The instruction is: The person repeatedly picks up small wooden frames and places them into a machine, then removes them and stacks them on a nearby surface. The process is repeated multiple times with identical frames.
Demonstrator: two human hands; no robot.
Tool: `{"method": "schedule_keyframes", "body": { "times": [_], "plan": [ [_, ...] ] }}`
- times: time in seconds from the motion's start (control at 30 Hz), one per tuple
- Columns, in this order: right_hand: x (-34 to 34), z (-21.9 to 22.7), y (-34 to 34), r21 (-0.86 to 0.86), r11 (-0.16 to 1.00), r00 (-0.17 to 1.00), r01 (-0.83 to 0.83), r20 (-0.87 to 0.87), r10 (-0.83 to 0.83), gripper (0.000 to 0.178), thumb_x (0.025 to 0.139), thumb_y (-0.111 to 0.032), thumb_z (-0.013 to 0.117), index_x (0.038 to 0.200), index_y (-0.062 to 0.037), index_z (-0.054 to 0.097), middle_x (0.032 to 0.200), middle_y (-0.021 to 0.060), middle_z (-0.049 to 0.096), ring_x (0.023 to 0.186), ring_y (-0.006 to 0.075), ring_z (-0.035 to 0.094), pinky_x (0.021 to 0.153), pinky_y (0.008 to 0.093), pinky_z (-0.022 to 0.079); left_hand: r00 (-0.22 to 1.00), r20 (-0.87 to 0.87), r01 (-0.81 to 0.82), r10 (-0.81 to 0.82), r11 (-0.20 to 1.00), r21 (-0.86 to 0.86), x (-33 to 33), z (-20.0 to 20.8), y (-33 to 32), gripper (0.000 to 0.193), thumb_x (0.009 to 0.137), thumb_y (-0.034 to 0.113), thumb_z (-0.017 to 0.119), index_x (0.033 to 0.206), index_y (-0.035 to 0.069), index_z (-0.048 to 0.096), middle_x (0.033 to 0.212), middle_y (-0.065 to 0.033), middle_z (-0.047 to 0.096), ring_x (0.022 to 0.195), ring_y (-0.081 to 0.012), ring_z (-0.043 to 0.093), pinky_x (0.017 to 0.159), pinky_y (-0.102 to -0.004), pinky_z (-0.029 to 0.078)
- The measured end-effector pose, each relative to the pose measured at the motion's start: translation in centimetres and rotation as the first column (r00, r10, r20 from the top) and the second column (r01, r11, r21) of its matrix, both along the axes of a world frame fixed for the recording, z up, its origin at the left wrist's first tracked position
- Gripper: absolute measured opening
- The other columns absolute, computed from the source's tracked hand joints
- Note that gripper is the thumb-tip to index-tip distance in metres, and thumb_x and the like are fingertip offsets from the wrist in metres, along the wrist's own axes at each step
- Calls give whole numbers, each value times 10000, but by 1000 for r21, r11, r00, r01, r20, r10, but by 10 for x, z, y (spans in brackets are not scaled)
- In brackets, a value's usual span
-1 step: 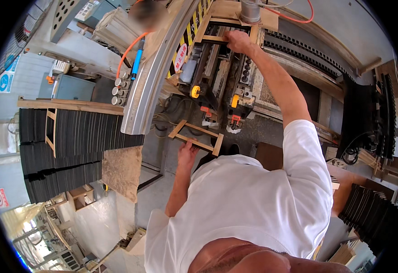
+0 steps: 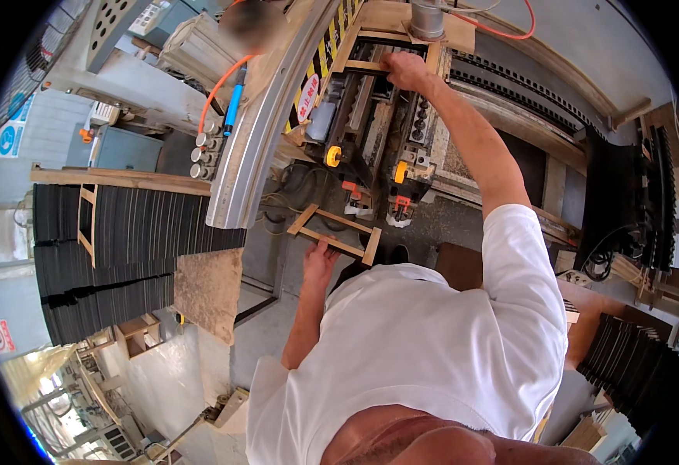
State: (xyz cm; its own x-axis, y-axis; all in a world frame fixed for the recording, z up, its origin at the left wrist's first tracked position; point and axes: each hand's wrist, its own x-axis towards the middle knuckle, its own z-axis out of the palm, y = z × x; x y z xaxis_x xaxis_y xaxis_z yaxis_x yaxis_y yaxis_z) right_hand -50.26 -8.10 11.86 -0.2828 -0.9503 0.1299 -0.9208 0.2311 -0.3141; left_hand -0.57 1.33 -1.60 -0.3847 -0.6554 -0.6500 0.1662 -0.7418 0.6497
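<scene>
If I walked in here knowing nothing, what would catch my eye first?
Probably the white shirt filling the lower middle, with a small wooden frame held in the person's left grip just beyond it. Farther up, the right grip is at a second frame on the machine, above two bright yellow knobs. A big dark stack dominates the left side.

Workshop, woodworking type. Evidence: one machine with parallel metal rails and yellow knobs; black-and-yellow hazard striping; oval warning sign; orange hose; dark strips, stacked in bulk; small wooden frame; pale debris speckling the floor.
</scene>
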Motion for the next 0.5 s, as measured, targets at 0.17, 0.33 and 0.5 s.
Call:
{"method": "schedule_keyframes", "body": {
  "times": [0.17,0.33,0.5],
  "plan": [
    [0,0,-2,47,999,998,0,-61,3,296,770,-51,574,1059,-110,586,958,138,680,947,365,634,773,487,502,998,63,-25,32,994,-110,0,12,3,260,962,212,598,1158,44,564,1129,-86,650,1067,-218,609,897,-389,479],
    [2,-3,1,-30,1000,999,7,-54,-9,269,745,-73,585,1012,-108,594,894,145,681,906,371,637,746,492,507,935,346,63,74,927,-370,15,56,1,297,960,233,601,1191,47,574,1137,-50,659,1030,-138,603,850,-304,479],
    [8,6,4,30,998,997,50,-55,-49,271,794,-84,566,1056,-122,627,973,143,687,959,358,637,812,476,510,941,311,70,134,822,-565,64,93,-3,377,979,243,565,1289,31,533,1172,-48,653,1037,-108,584,866,-274,461]
  ]
}}
